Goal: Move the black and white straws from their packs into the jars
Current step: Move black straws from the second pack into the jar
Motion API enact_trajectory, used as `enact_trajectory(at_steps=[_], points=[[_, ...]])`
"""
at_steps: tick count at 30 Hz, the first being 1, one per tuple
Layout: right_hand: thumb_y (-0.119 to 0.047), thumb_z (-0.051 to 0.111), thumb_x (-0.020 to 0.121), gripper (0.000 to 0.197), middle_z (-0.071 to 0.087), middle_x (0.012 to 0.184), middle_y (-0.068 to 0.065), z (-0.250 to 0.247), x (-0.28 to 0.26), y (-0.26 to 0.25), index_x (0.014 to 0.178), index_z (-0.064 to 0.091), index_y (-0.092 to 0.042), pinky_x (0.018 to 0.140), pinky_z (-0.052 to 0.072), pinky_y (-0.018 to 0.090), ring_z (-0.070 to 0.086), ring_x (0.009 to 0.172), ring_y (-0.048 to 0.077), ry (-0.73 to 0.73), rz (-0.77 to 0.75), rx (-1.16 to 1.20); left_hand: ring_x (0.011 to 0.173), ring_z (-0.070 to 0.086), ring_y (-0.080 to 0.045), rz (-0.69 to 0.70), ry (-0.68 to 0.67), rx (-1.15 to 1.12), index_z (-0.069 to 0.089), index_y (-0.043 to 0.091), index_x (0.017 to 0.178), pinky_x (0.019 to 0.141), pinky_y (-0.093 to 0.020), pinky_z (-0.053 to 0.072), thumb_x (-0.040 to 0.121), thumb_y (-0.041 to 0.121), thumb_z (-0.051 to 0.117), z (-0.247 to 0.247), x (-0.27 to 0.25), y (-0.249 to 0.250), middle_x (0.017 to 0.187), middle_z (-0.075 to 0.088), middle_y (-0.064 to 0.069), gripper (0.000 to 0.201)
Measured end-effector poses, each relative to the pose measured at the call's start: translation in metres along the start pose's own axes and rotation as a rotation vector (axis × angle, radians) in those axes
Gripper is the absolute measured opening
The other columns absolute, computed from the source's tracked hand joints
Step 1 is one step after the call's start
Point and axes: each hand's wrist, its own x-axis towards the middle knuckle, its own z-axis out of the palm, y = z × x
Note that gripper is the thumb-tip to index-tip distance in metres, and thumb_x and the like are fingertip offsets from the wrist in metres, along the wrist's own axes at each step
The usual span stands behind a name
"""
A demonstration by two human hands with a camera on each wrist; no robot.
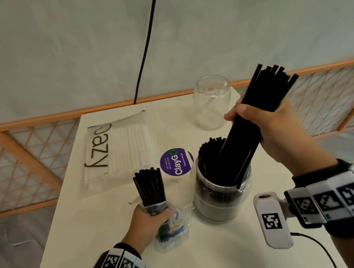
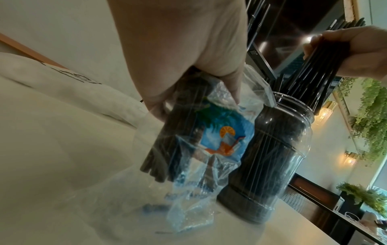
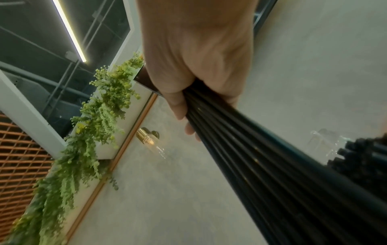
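My right hand (image 1: 267,126) grips a bundle of black straws (image 1: 251,124) slanted with its lower ends inside the near clear jar (image 1: 222,197), which holds many black straws. The same bundle (image 3: 272,162) runs out of my fist in the right wrist view. My left hand (image 1: 149,223) holds the clear plastic pack (image 1: 172,228) upright on the table, with the remaining black straws (image 1: 150,188) sticking out of its top. The pack (image 2: 209,140) carries a blue printed label. A second jar (image 1: 212,102) stands bare at the back. The white straws' pack (image 1: 115,151) lies flat at the left.
A round purple sticker (image 1: 176,162) lies on the white table (image 1: 221,251) between the white pack and the near jar. A black cable (image 1: 148,41) hangs behind the table. An orange lattice fence (image 1: 18,163) runs around the far edges.
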Motion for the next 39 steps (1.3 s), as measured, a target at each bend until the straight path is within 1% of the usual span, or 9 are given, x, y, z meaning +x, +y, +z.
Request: enact_trajectory(at_steps=[6, 9, 15, 25, 30, 33, 36, 38, 39], points=[[-0.034, 0.069, 0.067, 0.012, 0.069, 0.09, 0.012, 0.014, 0.005, -0.001, 0.074, 0.069, -0.024, 0.086, 0.053, 0.048, 0.066, 0.093, 0.028, -0.097, -0.046, -0.165, 0.064, 0.067, -0.005, -0.01, 0.021, 0.004, 0.067, 0.003, 0.076, 0.059, -0.015, 0.051, 0.072, -0.003, 0.074, 0.002, -0.005, 0.002, 0.069, 0.07, 0.0, 0.01], [-0.023, 0.07, 0.077, 0.003, 0.07, 0.092, 0.012, 0.021, 0.005, 0.0, 0.075, 0.067, -0.023, 0.087, 0.052, 0.052, 0.067, 0.091, 0.027, -0.189, -0.049, -0.249, 0.061, 0.066, -0.003, -0.017, 0.041, -0.004, 0.066, 0.007, 0.071, 0.057, -0.013, 0.051, 0.071, -0.007, 0.073, 0.003, -0.008, 0.003, 0.062, 0.071, 0.004, 0.016], [-0.011, 0.066, 0.083, 0.006, 0.069, 0.09, 0.011, 0.026, 0.017, -0.012, 0.084, 0.066, -0.006, 0.085, 0.054, 0.041, 0.066, 0.088, 0.023, -0.243, -0.122, -0.311, 0.062, 0.066, -0.003, -0.001, 0.056, 0.01, 0.066, 0.007, 0.072, 0.057, -0.013, 0.051, 0.071, -0.008, 0.073, 0.003, -0.011, 0.001, 0.062, 0.071, 0.006, 0.017], [-0.01, 0.061, 0.087, 0.005, 0.071, 0.084, 0.004, 0.023, 0.014, 0.003, 0.083, 0.064, -0.012, 0.074, 0.054, 0.023, 0.068, 0.082, 0.013, -0.186, -0.123, -0.26, 0.061, 0.065, -0.001, -0.011, 0.072, 0.037, 0.065, 0.01, 0.073, 0.057, -0.012, 0.051, 0.071, -0.009, 0.072, 0.009, -0.012, 0.003, 0.062, 0.071, 0.008, 0.021], [-0.017, 0.065, 0.079, 0.005, 0.071, 0.082, 0.008, 0.013, 0.009, 0.022, 0.076, 0.067, -0.013, 0.076, 0.056, 0.036, 0.068, 0.079, 0.018, 0.137, -0.083, -0.179, 0.063, 0.065, 0.003, -0.018, 0.071, 0.06, 0.064, 0.015, 0.074, 0.061, -0.014, 0.049, 0.071, -0.005, 0.074, 0.009, -0.011, 0.005, 0.062, 0.07, 0.01, 0.022], [-0.022, 0.062, 0.074, 0.006, 0.07, 0.082, 0.011, 0.004, 0.005, 0.029, 0.071, 0.065, -0.018, 0.073, 0.054, 0.035, 0.067, 0.077, 0.018, 0.256, -0.072, -0.124, 0.063, 0.065, 0.002, -0.024, 0.087, 0.066, 0.064, 0.015, 0.076, 0.06, -0.014, 0.049, 0.07, -0.003, 0.076, 0.009, -0.01, 0.005, 0.062, 0.069, 0.007, 0.022], [-0.02, 0.066, 0.075, 0.008, 0.068, 0.081, 0.011, 0.001, 0.004, 0.034, 0.074, 0.066, -0.012, 0.073, 0.055, 0.037, 0.066, 0.077, 0.02, 0.255, -0.038, -0.182, 0.061, 0.065, 0.001, -0.032, 0.075, 0.052, 0.064, 0.014, 0.074, 0.056, -0.012, 0.051, 0.07, -0.004, 0.075, 0.009, -0.009, 0.004, 0.061, 0.07, 0.008, 0.021], [-0.017, 0.069, 0.079, 0.007, 0.068, 0.082, 0.006, 0.005, 0.003, 0.043, 0.085, 0.068, -0.013, 0.077, 0.055, 0.037, 0.066, 0.079, 0.019, 0.173, 0.058, -0.289, 0.062, 0.065, 0.0, -0.037, 0.061, 0.048, 0.065, 0.014, 0.074, 0.056, -0.013, 0.051, 0.071, -0.004, 0.075, 0.011, -0.009, 0.005, 0.061, 0.07, 0.011, 0.021], [-0.02, 0.071, 0.077, 0.017, 0.068, 0.087, 0.003, 0.009, 0.002, 0.049, 0.094, 0.067, -0.016, 0.08, 0.053, 0.036, 0.065, 0.084, 0.017, 0.118, 0.125, -0.362, 0.062, 0.065, -0.001, -0.038, 0.055, 0.048, 0.065, 0.013, 0.074, 0.057, -0.014, 0.051, 0.071, -0.004, 0.075, 0.012, -0.009, 0.006, 0.061, 0.07, 0.01, 0.021]])
